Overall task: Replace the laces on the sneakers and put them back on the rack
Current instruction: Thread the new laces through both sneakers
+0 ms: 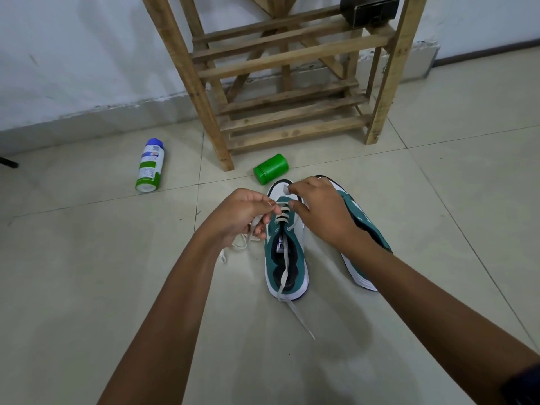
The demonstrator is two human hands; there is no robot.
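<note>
At mid-frame on the tiled floor (87, 287) two green sneakers stand, the laced sneaker (287, 258) beside the tilted sneaker (365, 229); bare floor lies below and lower left; the wooden rack (292, 118) is seen above; the lace (285, 270) is pinched by the left hand (242, 217); the right hand (321, 211), fingers curled, is pressed to the toe eyelets; its grip's contents cannot be told.

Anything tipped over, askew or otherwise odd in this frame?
Yes. The spray can and the green container both lie on their sides on the floor tiles near the wooden rack. The second sneaker leans tilted behind the right hand.
</note>
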